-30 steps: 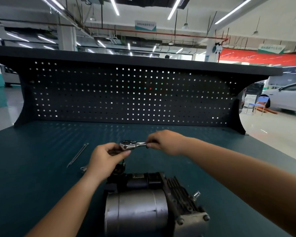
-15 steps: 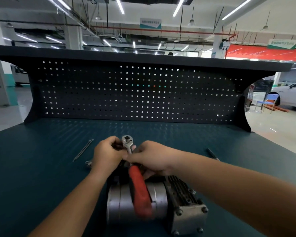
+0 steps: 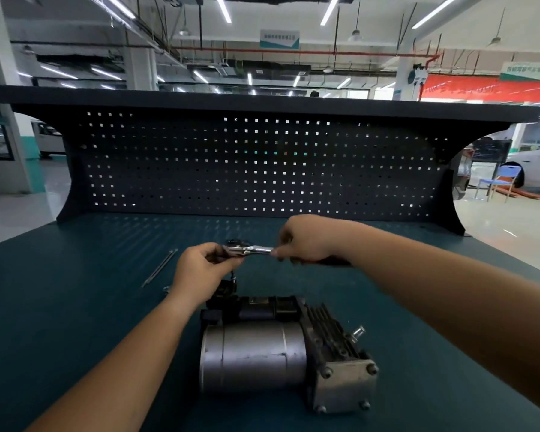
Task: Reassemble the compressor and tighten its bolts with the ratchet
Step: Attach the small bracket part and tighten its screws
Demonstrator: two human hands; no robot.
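The compressor (image 3: pixel 253 357), a grey metal cylinder with a finned end block and a black part at its back, lies on the green bench near me. Beyond its far left corner, the chrome ratchet (image 3: pixel 250 249) lies level and points left to right. My left hand (image 3: pixel 200 269) pinches the ratchet's head from the left. My right hand (image 3: pixel 309 241) grips the handle, which its fingers hide. The bolt under the ratchet head is hidden by my left hand.
Two long thin bolts (image 3: pixel 159 266) and a small metal piece (image 3: pixel 166 289) lie on the bench (image 3: pixel 60 307) left of my left hand. A dark pegboard (image 3: pixel 262 169) walls off the back of the bench.
The ratchet handle has swung from pointing toward me over the compressor back out to the right, with my right hand. My left hand stays on the ratchet head.
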